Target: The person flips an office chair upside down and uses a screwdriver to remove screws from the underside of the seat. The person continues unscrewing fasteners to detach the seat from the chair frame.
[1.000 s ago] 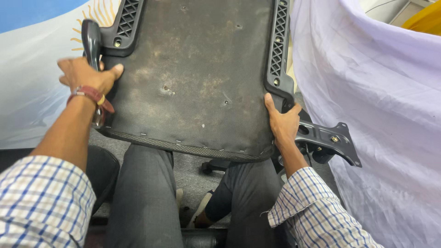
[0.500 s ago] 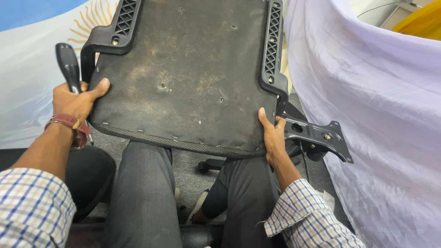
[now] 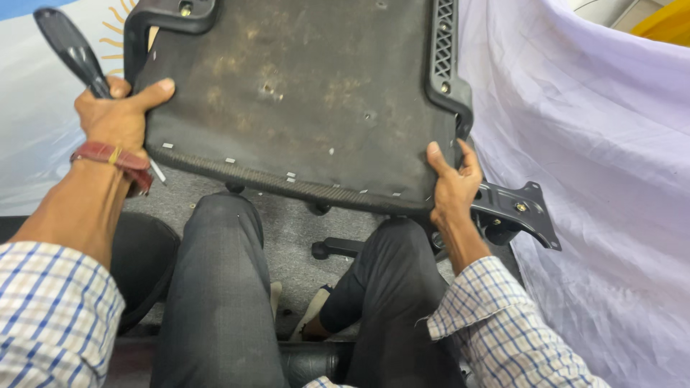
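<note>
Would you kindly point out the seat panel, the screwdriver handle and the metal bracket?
seat panel point(image 3: 302, 100), head view, middle of its dark underside.
screwdriver handle point(image 3: 68, 47), head view, black grip.
metal bracket point(image 3: 519, 212), head view, flat plate.

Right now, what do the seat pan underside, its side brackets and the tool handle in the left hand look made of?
Seat pan: seems board under dark, dusty fabric, stapled along the edge; pale staples show.
Side brackets: black moulded plastic, matt, with ribbed grid and screw holes.
Tool handle: glossy black plastic, likely, going by its sheen; left hand grips it against the pan.
</note>
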